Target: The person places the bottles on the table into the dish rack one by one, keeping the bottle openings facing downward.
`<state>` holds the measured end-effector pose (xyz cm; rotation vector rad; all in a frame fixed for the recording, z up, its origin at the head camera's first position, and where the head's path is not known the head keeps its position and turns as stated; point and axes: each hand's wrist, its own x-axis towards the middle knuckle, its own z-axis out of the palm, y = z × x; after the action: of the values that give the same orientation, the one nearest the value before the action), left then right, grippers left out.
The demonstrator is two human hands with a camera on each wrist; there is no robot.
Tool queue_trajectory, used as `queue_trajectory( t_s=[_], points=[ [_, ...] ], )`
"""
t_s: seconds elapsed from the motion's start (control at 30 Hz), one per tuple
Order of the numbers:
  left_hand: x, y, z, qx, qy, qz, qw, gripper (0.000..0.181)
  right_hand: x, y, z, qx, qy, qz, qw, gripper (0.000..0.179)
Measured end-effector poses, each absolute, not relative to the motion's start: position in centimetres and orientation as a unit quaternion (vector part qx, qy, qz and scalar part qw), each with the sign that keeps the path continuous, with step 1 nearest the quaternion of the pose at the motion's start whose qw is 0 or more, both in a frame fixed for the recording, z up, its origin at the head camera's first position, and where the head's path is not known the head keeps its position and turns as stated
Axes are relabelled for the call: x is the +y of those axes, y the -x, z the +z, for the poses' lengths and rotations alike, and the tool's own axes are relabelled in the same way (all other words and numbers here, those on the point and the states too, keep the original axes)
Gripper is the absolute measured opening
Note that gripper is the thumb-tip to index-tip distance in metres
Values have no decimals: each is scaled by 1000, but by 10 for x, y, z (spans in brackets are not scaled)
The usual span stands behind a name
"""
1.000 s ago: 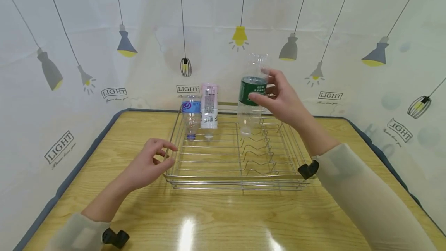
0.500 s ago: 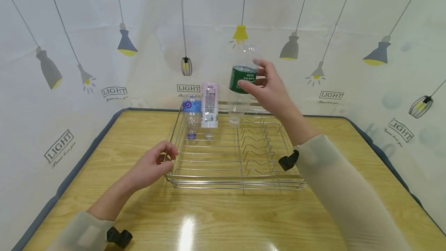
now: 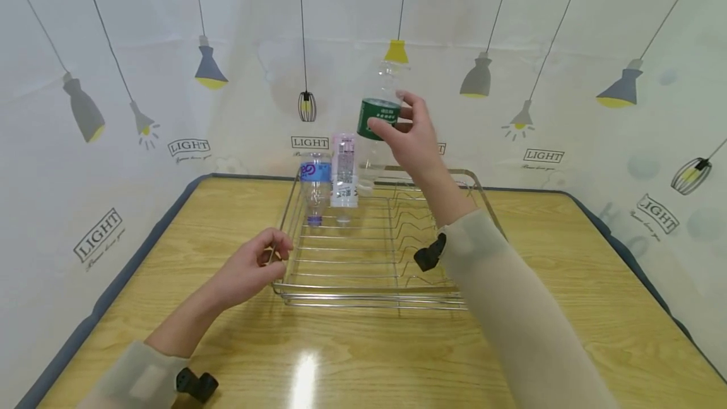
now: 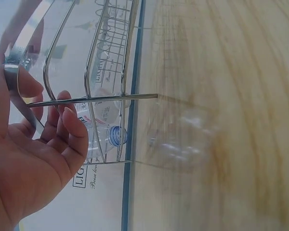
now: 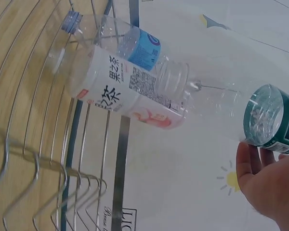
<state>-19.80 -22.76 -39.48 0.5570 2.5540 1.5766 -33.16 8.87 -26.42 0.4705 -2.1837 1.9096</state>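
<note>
My right hand (image 3: 414,141) pinches a clear plastic bottle by its green label (image 3: 379,118); the bottle hangs neck down above the back of a wire dish rack (image 3: 341,288). Two more bottles stand neck down at the rack's back left. One is clear with a blue label (image 3: 315,172) and a bluish-purple cap. Its neighbour wears a white and pink label (image 5: 120,91), and its whitish cap rests low among the wires. In the left wrist view my left hand (image 4: 38,159) has its fingers curled round the rack's flat metal rim (image 4: 30,30) at the left side.
Wavy wire dividers (image 3: 409,232) run along the right part of the rack. Wooden table (image 3: 363,358) surrounds it, edged in dark blue. Behind stands a pale cloth backdrop (image 3: 255,106) printed with hanging lamps.
My right hand has carried the green-labelled bottle left and upward, close beside the pink-and-white bottle. The left hand's fingers have closed further on the rack's rim.
</note>
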Motion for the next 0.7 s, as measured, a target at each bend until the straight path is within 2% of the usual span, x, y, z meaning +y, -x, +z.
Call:
queue_trajectory(
  t_s=[0.33,0.7],
  points=[
    [-228,199,-395,834,-188,517,46,30,72,352,-288,-723,-125,670,108,84],
    [-228,199,-396,827,-184,528,54,30,71,361,-305,-711,-105,688,102,82]
  ],
)
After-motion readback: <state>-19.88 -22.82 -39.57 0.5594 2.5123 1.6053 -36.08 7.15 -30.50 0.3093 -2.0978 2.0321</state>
